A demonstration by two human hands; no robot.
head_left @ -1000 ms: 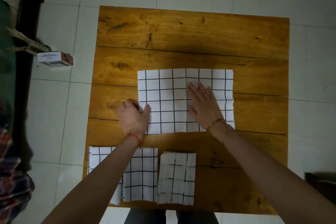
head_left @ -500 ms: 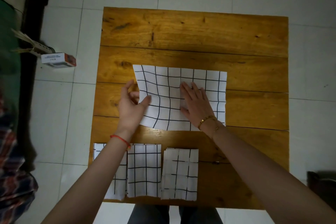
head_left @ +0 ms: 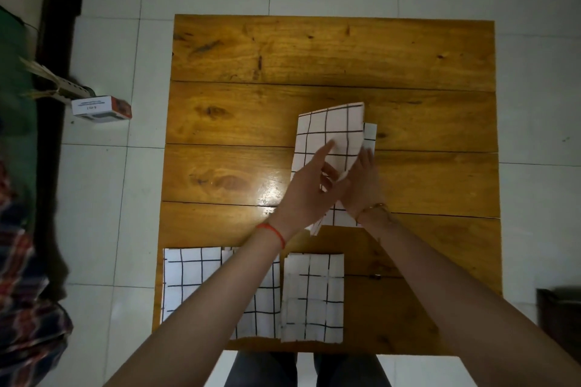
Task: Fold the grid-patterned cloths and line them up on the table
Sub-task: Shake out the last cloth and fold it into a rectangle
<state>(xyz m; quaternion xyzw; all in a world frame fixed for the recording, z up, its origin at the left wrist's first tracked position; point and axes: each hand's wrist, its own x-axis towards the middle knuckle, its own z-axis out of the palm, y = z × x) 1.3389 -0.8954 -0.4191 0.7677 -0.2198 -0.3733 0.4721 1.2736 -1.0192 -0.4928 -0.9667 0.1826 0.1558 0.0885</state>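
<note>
On the wooden table (head_left: 314, 50), a white cloth with a black grid (head_left: 330, 135) lies right of centre. Its left half is raised and swung over to the right. My left hand (head_left: 309, 188) pinches the edge of that raised flap, with the index finger stretched along it. Next to it, my right hand (head_left: 361, 181) lies flat on the lower layer, its fingers partly under the flap. Three folded grid cloths sit in a row at the near edge: left (head_left: 188, 283), middle (head_left: 265, 308), right (head_left: 314, 295). My left forearm crosses over the first two.
A small white and red box (head_left: 100, 108) lies on the tiled floor left of the table. Plaid fabric (head_left: 25, 292) sits at the far left, and a dark object (head_left: 559, 311) stands on the floor at the right.
My left hand took hold of the cloth's left edge, lifted it and carried it rightward over the right half. My right hand stayed pressing on the cloth.
</note>
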